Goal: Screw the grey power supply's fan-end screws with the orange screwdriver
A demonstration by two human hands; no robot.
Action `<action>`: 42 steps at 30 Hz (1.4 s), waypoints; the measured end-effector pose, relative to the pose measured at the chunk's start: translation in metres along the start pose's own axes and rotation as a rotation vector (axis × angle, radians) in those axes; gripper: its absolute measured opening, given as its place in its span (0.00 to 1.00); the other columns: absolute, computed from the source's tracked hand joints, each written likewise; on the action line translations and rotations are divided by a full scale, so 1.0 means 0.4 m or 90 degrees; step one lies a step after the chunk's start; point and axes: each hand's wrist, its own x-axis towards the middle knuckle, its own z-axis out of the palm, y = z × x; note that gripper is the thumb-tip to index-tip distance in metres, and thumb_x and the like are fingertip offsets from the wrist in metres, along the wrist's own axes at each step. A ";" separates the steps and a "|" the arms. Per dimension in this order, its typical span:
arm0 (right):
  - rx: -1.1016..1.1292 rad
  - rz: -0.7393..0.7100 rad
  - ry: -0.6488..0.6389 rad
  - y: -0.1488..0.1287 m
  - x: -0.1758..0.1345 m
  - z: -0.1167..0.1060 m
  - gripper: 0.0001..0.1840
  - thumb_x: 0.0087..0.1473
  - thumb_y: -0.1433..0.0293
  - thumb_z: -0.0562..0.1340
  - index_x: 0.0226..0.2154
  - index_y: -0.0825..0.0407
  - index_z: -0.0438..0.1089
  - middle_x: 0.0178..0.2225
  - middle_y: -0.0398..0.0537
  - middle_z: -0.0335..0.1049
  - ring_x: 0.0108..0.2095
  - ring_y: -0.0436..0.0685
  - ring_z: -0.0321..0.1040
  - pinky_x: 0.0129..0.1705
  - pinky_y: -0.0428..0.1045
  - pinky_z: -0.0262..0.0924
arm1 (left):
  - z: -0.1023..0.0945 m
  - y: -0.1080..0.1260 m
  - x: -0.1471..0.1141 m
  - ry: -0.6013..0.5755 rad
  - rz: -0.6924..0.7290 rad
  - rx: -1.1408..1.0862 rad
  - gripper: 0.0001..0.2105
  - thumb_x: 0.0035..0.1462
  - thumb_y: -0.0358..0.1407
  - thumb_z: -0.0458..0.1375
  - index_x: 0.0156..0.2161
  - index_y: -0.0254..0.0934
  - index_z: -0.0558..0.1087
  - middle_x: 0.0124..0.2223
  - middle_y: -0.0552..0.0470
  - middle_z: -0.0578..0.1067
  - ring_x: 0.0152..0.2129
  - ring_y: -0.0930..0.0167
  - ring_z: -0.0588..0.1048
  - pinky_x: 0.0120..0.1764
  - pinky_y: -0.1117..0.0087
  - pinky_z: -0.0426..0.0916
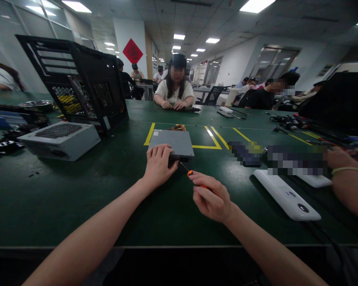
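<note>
In front of me a grey metal computer power supply (176,141) lies on the green table, its coloured wires (177,127) showing at the far side. My left hand (158,167) grips its near left corner, fingers over the top and thumb at the near face. A screwdriver (190,173) with an orange handle is held in my right hand (211,196), fingers closed round it. Its thin shaft points up and left to the near face of the power supply. Whether the tip touches a screw is too small to tell.
Left stand a black computer case (86,79) and another power supply (61,139). Right lie a white power bank-like device (286,194), a blurred phone-like object (245,154) and cables (289,121). Another person's hand (344,163) reaches in at right. A person (174,87) sits opposite.
</note>
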 end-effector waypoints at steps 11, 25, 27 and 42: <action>0.037 0.097 0.159 0.015 0.007 -0.022 0.21 0.44 0.84 0.59 0.41 0.51 0.62 0.39 0.47 0.64 0.40 0.56 0.70 0.39 0.56 0.73 | -0.023 -0.015 -0.002 0.024 0.008 -0.024 0.14 0.53 0.35 0.56 0.45 0.36 0.64 0.50 0.45 0.67 0.48 0.63 0.64 0.49 0.59 0.55; -0.004 0.344 0.288 0.043 0.018 -0.055 0.10 0.47 0.78 0.60 0.34 0.51 0.64 0.25 0.39 0.68 0.23 0.51 0.69 0.26 0.50 0.64 | -0.043 -0.014 -0.027 -0.369 0.185 0.046 0.11 0.59 0.33 0.51 0.45 0.37 0.71 0.42 0.48 0.72 0.38 0.67 0.70 0.37 0.67 0.66; 0.013 0.376 0.264 0.038 0.019 -0.052 0.06 0.48 0.76 0.60 0.32 0.52 0.65 0.24 0.40 0.67 0.24 0.52 0.69 0.26 0.50 0.63 | -0.029 -0.016 -0.030 -0.373 0.192 0.071 0.11 0.59 0.33 0.50 0.43 0.37 0.73 0.43 0.47 0.71 0.38 0.67 0.71 0.37 0.67 0.66; 0.240 0.549 0.273 0.003 0.052 -0.008 0.09 0.54 0.71 0.58 0.39 0.49 0.59 0.30 0.39 0.60 0.24 0.46 0.62 0.24 0.46 0.60 | -0.034 -0.004 -0.028 -0.285 0.051 -0.319 0.05 0.59 0.34 0.51 0.39 0.37 0.67 0.41 0.52 0.68 0.36 0.72 0.69 0.38 0.70 0.66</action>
